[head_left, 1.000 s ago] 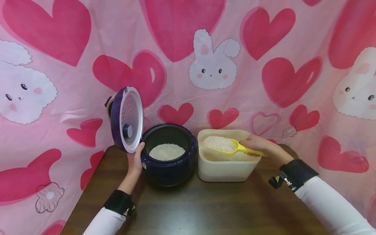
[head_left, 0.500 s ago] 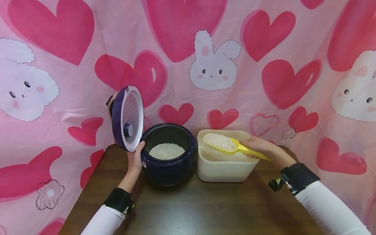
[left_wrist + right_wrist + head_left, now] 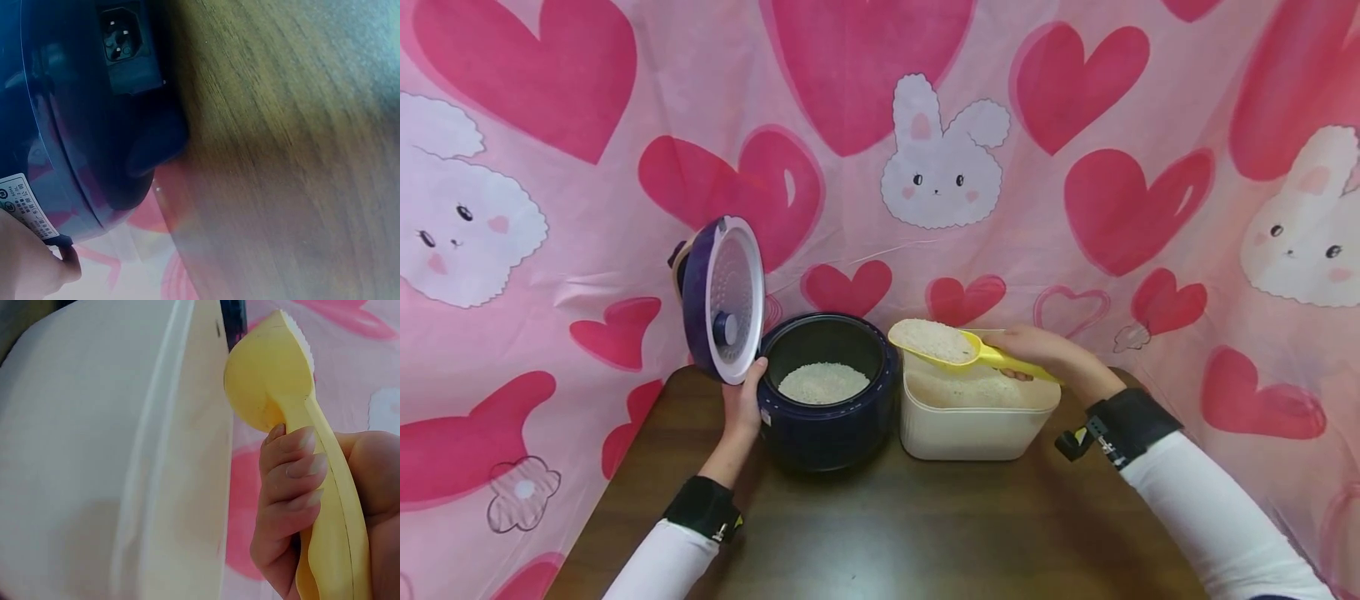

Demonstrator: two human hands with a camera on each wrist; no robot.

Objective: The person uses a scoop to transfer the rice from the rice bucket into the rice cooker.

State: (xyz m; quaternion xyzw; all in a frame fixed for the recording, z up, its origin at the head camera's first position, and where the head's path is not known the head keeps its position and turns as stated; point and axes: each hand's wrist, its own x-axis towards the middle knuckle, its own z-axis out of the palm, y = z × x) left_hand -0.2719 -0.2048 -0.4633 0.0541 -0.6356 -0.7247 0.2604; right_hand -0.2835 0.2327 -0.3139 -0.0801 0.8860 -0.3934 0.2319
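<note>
Your right hand (image 3: 1028, 348) grasps the handle of a yellow scoop (image 3: 991, 357), carrying a heap of rice (image 3: 931, 339) above the cooker-side edge of a cream bin (image 3: 973, 433), the scoop's bowl pointing between 9 and 10 o'clock. The bin stands on a wooden desk (image 3: 880, 533) at 3 o'clock of, and just beside, a dark blue rice cooker (image 3: 827, 442), where more rice (image 3: 823, 383) lies inside. At the cooker's 10 o'clock, its raised lid (image 3: 737, 283) turns a white inner face toward 3 o'clock. Your left hand (image 3: 742, 406) rests at 9 o'clock, where lid and cooker meet; whether its fingers grasp anything cannot be told. A pink backdrop (image 3: 850, 208) printed with hearts and rabbits hangs at 12 o'clock.
</note>
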